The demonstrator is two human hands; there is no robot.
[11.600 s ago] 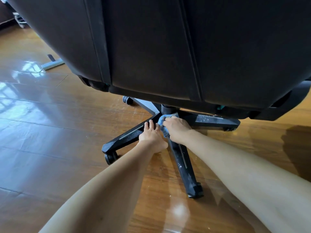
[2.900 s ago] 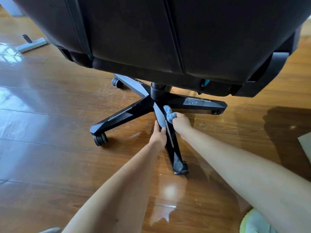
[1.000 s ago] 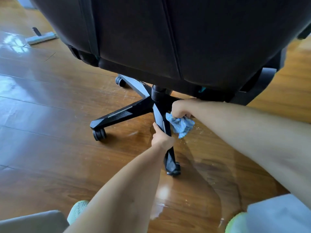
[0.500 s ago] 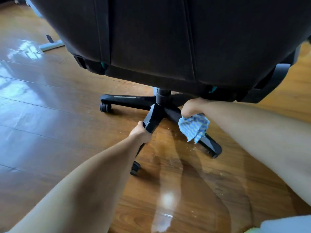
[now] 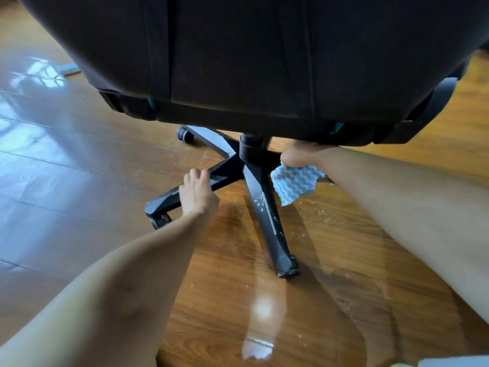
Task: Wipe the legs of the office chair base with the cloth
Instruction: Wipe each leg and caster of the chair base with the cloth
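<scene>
Cloth point(image 5: 295, 185), blue with yellow wavy stripes, hangs loose from the right grip point(image 5: 299, 156); that grip pinches the upper edge with curled fingers, their tips hidden under the rim of the seat point(image 5: 238, 62).

Near leg point(image 5: 267, 218) of the chair base lies just beside the cloth, to its left and lower; contact between them cannot be confirmed. Its long axis runs from the hub point(image 5: 250, 148) toward the camera, ending at a castor point(image 5: 289, 268). White specks point(image 5: 258, 203) show on its upper face; it is judged unwiped.

Governing relation: the cloth sits at the hub end of this leg, so the likely stroke runs along the axis toward the castor. The right grip is the nearer and already carries the cloth.

Left-hand leg point(image 5: 227, 172) runs from the hub out to the lower left. The left grip point(image 5: 197, 193) holds it midway, fingers curled over its upper edge, and appears to be steadying the base. A further leg point(image 5: 209, 140) extends away to the upper left; the remaining legs are hidden by the seat and the right forearm.

Base stands on a glossy wooden floor point(image 5: 79, 168), with pale crumbs scattered to the right of the near leg.

Markings: no brand, label or legible writing on chair, base or cloth; a pale strip along the near leg carries no readable text.
</scene>
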